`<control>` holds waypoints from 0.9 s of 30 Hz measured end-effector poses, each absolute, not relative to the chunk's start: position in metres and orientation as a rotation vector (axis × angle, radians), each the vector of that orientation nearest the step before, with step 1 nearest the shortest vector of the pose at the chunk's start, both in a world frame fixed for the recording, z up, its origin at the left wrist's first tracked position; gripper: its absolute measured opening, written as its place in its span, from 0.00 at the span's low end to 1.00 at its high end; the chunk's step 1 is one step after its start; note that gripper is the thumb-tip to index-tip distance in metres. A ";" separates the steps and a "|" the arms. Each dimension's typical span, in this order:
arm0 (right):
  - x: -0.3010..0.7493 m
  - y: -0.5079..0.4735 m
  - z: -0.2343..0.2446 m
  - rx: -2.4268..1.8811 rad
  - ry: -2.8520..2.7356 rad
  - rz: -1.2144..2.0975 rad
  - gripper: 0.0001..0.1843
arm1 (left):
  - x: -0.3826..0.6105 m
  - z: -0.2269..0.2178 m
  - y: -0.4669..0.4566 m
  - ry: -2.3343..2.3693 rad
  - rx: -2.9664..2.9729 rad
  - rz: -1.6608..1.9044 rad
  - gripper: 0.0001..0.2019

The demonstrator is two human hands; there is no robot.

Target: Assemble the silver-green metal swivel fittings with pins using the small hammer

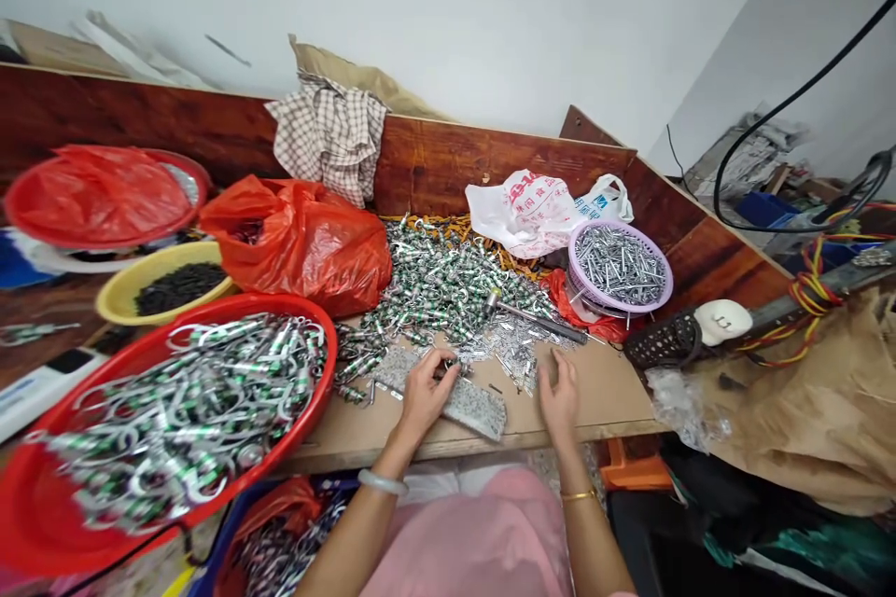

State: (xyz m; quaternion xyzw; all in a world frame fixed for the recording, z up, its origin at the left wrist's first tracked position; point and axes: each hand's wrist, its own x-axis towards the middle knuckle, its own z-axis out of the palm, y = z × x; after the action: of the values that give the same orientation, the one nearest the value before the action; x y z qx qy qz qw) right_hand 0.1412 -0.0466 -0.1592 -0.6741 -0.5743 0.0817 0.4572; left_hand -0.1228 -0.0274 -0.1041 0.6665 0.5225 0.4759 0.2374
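My left hand (426, 394) is over the grey stone slab (477, 409), thumb and fingers pinched around a small dark metal piece (456, 367) whose exact kind is hard to make out. To its right, my right hand (560, 394) is just above the cardboard, fingers stretched out and thumb apart, with nothing visible in it. Small flat silver metal pieces (516, 347) lie scattered just beyond it. A hammer (536, 321) rests across them. Behind is a large heap of green-and-silver hooked metal pieces (438, 284).
At left, a red basin (323, 364) holds more hooked pieces, and a yellow bowl (112, 297) holds black parts. A red plastic bag (315, 256) stands behind. On the right, a purple basket (578, 275) contains metal pins. The wooden backboard (434, 159) borders the table.
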 end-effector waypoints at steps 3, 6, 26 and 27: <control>0.148 -0.046 -0.161 -1.672 -1.322 0.194 0.23 | -0.123 -0.103 -0.028 1.421 1.840 1.313 0.05; 0.148 -0.044 -0.161 -1.664 -1.296 0.206 0.19 | -0.122 -0.104 -0.028 1.413 1.856 1.322 0.05; 0.162 -0.027 -0.165 -1.832 -1.174 0.036 0.25 | -0.118 -0.105 -0.032 1.400 2.044 1.176 0.04; 0.167 -0.023 -0.164 -1.859 -1.172 0.021 0.26 | -0.119 -0.105 -0.032 1.390 2.048 1.177 0.04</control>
State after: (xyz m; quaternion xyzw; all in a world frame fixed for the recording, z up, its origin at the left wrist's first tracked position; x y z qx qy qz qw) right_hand 0.1665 -0.0230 -0.1636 -0.7533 -0.4750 0.0084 0.4548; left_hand -0.1187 -0.0325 -0.1050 0.7322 0.4970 0.4209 0.1993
